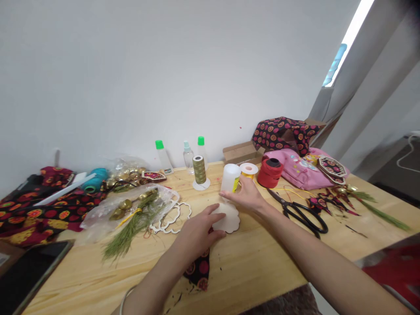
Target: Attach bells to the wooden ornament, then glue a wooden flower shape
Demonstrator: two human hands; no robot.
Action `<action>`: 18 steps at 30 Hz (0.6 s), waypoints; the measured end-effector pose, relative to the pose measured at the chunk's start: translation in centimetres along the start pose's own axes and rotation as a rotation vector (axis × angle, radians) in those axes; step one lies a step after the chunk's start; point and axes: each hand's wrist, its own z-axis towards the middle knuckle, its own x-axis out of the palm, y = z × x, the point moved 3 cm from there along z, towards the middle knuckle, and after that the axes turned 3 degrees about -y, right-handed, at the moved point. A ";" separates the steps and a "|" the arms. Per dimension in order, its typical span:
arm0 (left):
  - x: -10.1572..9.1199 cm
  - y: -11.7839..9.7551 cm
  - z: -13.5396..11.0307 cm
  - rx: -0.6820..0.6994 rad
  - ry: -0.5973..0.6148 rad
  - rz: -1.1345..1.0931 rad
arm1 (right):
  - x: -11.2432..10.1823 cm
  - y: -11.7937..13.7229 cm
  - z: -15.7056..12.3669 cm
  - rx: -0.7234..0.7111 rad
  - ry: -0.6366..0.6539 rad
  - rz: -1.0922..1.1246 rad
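My right hand (247, 194) is wrapped around a white translucent bottle (229, 177) with a yellow label. The bottle's flat end points up and its lower end is over a pale disc with a scalloped edge (228, 221). My left hand (198, 232) holds that disc at its left side, fingers on top and thumb at the near edge. Beneath the left hand, a dark patterned cloth piece (199, 271) lies on the wooden table (243, 267). Black-handled scissors (303, 214) rest right of my right forearm.
Thread spools, green (199, 170) and red (270, 173), stand behind the hands. Scalloped frames (173, 218), a green tassel (126, 236) and a phone (36, 271) lie left. Green-capped bottles (162, 157) stand by the wall; a pink cloth bag (295, 168) is at right.
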 end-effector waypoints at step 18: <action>0.0 0.1 -0.2 0.016 -0.004 0.000 | -0.1 0.7 -0.4 -0.109 -0.093 -0.052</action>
